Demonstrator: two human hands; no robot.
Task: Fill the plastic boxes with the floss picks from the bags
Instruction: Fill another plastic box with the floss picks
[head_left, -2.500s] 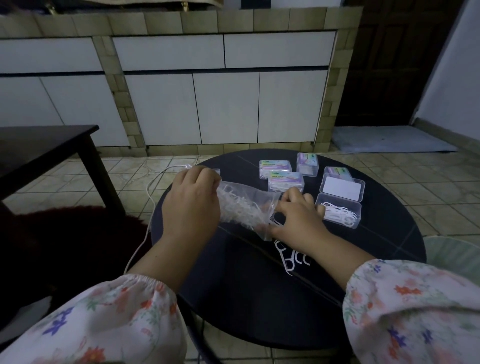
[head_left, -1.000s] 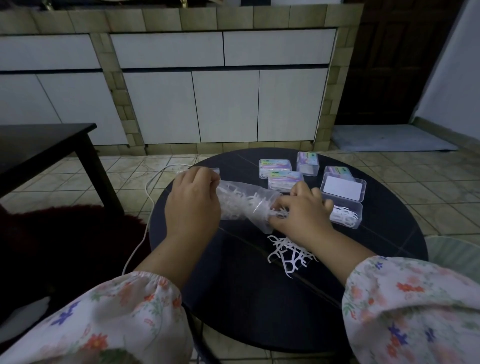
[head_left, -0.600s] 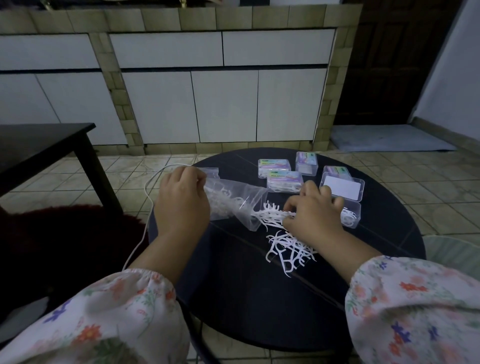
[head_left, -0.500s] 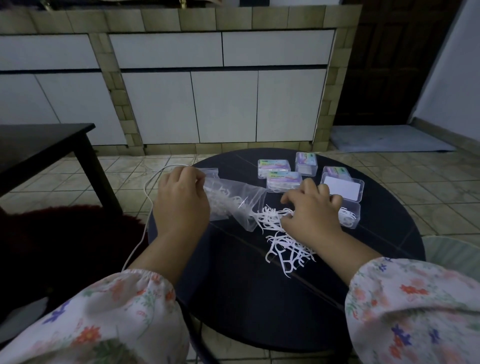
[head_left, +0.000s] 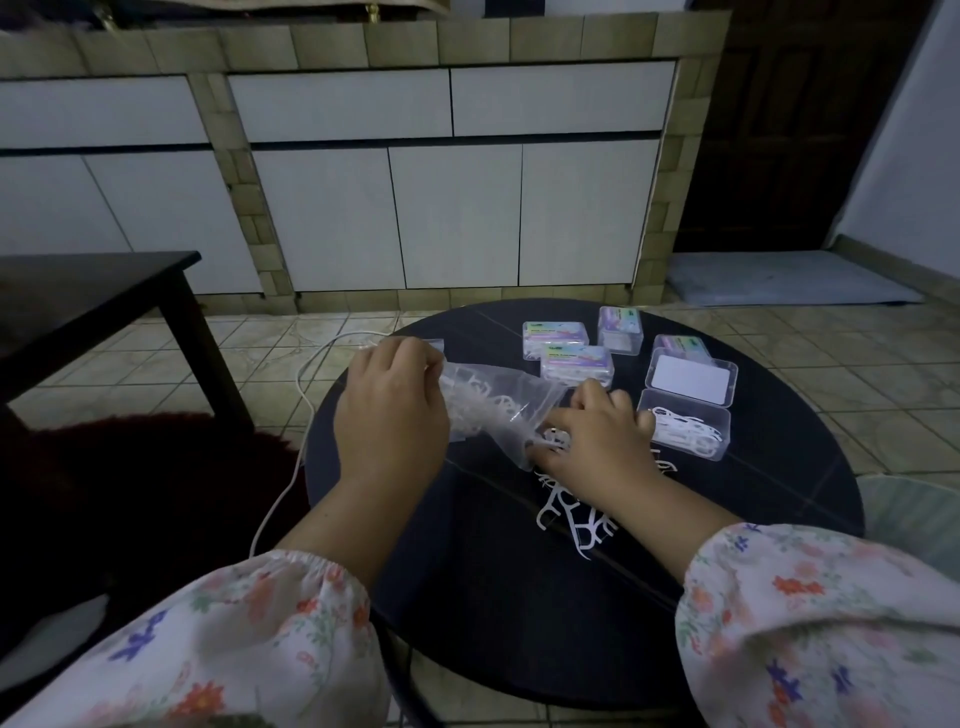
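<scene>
A clear plastic bag (head_left: 493, 410) of white floss picks lies on its side on the round dark table (head_left: 498, 597). My left hand (head_left: 389, 415) grips its closed end. My right hand (head_left: 597, 441) is at the bag's mouth, fingers curled on a clump of picks there. A loose pile of floss picks (head_left: 571, 519) lies on the table under my right wrist. An open clear box (head_left: 685, 431) with a few picks in it sits just right of my right hand, its lid (head_left: 691, 382) flipped back.
Several closed, labelled boxes (head_left: 574, 364) stand at the table's far side. A white cable (head_left: 301, 415) hangs off the table's left edge. A dark table (head_left: 88, 296) stands to the left, a dark red rug (head_left: 156, 493) beneath, cabinets behind.
My right hand pulled picks out of the bag onto the table, growing the pile, then went back to the bag's mouth. My left hand kept holding the bag.
</scene>
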